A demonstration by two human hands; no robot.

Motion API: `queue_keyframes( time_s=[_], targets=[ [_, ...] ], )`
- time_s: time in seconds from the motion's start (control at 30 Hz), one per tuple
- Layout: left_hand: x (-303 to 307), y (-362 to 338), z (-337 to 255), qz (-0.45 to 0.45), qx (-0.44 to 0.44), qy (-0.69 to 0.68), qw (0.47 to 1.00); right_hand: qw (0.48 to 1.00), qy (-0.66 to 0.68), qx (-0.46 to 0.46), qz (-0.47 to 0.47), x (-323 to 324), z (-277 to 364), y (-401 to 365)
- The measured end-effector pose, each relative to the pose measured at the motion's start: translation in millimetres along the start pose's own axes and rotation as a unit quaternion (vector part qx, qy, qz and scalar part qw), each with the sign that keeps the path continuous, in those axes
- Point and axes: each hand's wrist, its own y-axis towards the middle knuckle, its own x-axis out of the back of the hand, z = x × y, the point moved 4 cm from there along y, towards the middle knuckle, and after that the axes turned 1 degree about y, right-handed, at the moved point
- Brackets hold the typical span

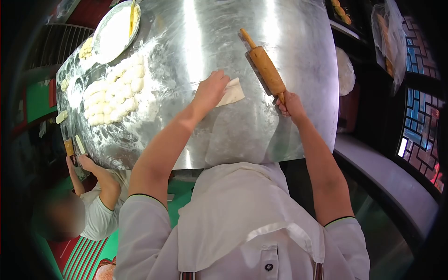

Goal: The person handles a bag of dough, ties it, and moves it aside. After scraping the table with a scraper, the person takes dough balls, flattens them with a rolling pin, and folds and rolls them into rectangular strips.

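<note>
My right hand (292,106) is closed round the near handle of a wooden rolling pin (268,70). The pin slants away from me, its far handle pointing up and to the left. My left hand (213,88) has its fingers curled at the left end of a flat, pale strip of dough (233,93) on the metal table. The fingers hide that end of the strip. A bare stretch of metal separates the strip from the rolling pin.
Floured dough balls (114,95) crowd the left of the metal table (186,126). A big bowl of white flour (112,35) stands behind them, a yellow stick in it. At lower left, a co-worker (100,205) handles a small rolling pin (69,147) and a dough strip (80,144).
</note>
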Motion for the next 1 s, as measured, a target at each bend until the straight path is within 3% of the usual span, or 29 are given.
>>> queue_keyframes(
  time_s=[0.4, 0.47, 0.53, 0.6, 0.63, 0.73, 0.8, 0.87, 0.9, 0.97, 1.0],
  targets=[
    [-12, -27, -32, -0.02, -0.025, -0.031, 0.999, 1.0, -0.005, 0.024, -0.001, -1, -1, 0],
    [-4, -14, 1, -0.069, 0.161, -0.222, 0.959, 1.0, -0.012, 0.019, -0.009, -1, -2, 0],
    [-3, -9, 7, -0.125, 0.19, -0.164, 0.96, 1.0, -0.019, 0.021, -0.012, -2, -3, -1],
    [-15, 2, -13, -0.177, 0.093, 0.061, 0.978, 0.999, -0.029, 0.026, -0.013, 0, -2, 2],
    [-29, -1, -31, -0.089, 0.037, 0.192, 0.977, 0.999, -0.025, 0.031, -0.006, 0, -2, 2],
    [-48, -9, -35, -0.078, 0.013, 0.104, 0.991, 0.999, -0.022, 0.034, 0.004, -2, 0, 1],
    [-48, -21, -29, -0.039, 0.023, 0.134, 0.99, 0.999, -0.024, 0.025, 0.006, -1, -7, -5],
    [-27, -27, -8, -0.103, 0.134, 0.001, 0.986, 1.0, -0.011, 0.023, 0.006, -1, -3, 2],
    [-15, -33, -11, -0.102, 0.133, 0.003, 0.986, 1.0, -0.009, 0.023, 0.006, -1, -5, 2],
    [-7, -48, -17, 0.037, 0.198, 0.028, 0.979, 0.999, -0.017, 0.041, 0.005, -1, -5, 2],
    [-5, -51, -22, 0.034, 0.2, 0.029, 0.979, 0.999, -0.019, 0.044, 0.008, -2, -3, 2]
  ],
)
